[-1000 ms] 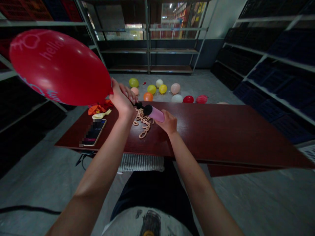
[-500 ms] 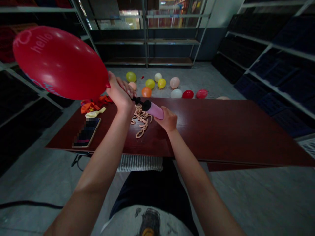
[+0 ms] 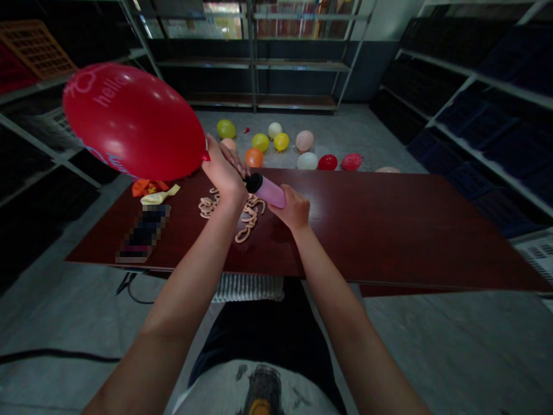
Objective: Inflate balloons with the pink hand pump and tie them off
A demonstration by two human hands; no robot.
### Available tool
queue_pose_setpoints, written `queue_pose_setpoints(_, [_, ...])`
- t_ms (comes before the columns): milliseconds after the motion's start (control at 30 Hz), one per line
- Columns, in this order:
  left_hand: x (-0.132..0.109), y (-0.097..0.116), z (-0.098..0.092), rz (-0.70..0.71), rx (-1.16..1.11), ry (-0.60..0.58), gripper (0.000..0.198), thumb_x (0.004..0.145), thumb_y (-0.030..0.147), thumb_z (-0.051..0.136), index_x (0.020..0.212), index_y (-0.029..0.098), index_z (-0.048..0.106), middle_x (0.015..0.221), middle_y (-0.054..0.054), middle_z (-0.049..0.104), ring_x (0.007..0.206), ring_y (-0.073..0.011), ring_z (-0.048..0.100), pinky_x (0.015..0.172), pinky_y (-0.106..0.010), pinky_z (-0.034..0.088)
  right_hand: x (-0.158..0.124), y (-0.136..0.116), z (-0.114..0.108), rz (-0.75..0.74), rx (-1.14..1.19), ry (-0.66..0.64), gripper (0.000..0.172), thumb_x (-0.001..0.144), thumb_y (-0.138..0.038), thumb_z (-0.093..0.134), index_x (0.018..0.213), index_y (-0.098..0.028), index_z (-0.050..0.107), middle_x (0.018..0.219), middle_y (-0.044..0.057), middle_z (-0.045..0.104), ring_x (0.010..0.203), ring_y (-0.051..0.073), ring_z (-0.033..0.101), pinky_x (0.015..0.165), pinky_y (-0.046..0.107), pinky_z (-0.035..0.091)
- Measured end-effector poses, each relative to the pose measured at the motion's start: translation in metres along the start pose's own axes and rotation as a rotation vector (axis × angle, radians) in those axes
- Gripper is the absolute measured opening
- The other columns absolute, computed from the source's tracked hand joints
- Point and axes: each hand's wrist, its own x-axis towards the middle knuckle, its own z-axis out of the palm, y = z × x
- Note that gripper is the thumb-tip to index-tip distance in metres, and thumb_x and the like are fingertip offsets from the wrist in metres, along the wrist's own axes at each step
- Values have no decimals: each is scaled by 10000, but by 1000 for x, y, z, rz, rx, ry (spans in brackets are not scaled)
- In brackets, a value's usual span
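Observation:
A large inflated red balloon with "hello" printed on it points up to the left. Its neck sits at my left hand, which is closed around the upper end of a balloon pump near the neck. The pump's pink barrel, with a black collar, is gripped at its lower end by my right hand. The end inside my left hand is hidden. Under the pump, a heap of beige twisted, linked strands lies on the table, partly covered by my left wrist.
On the left of the dark red table lie a blurred phone, a limp pale yellow balloon and orange deflated balloons. Several inflated balloons rest on the floor beyond. Metal shelves stand behind; crates line the right.
My left hand has moved right and down toward my right hand, carrying the red balloon. The black rod seen between hand and barrel has slid in. My right hand stays nearly in place.

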Motion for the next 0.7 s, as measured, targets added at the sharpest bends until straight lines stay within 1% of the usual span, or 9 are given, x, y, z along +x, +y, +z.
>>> queue_pose_setpoints(67, [-1,0,-1,-12,-1,13,540,1037,546,408,616,232,284,483,69,202,343,-95,213,376,-265,207,0,0,0,-10,-1,1,458,800,-487,719,1125,-175,635,984,108,759,867,259,723,717,337,509])
queue_pose_setpoints(133, [0,3,-3,-9,-15,20,544,1051,523,386,605,232,275,473,68,201,338,-96,209,370,-268,200,0,0,0,-21,-2,5,458,793,-477,728,1125,-175,636,984,104,760,866,253,723,718,332,507])
queue_pose_setpoints(267, [-3,11,-8,9,-54,36,565,1059,513,372,588,231,239,452,71,176,323,-93,190,363,-274,177,-1,1,2,-47,-5,32,435,785,-438,731,1129,-189,637,999,90,764,864,243,724,733,325,510])
queue_pose_setpoints(433, [-10,22,-11,10,-59,49,567,1056,509,389,585,231,239,453,68,175,331,-99,190,368,-277,183,-2,1,4,-88,-2,42,427,792,-425,715,1140,-190,637,1002,95,764,878,242,724,751,320,518])
queue_pose_setpoints(533, [-13,28,-11,36,-49,50,567,1056,510,389,585,235,238,453,67,181,340,-102,200,373,-281,191,-2,0,4,-89,-7,40,435,786,-420,723,1146,-189,639,1014,98,764,883,243,725,757,323,525])
queue_pose_setpoints(700, [-11,44,-12,100,-40,18,561,1080,428,354,575,237,199,409,69,161,315,-97,200,361,-289,166,-1,-2,1,-69,6,11,440,779,-409,733,1148,-190,635,1040,98,762,913,248,726,773,332,535])
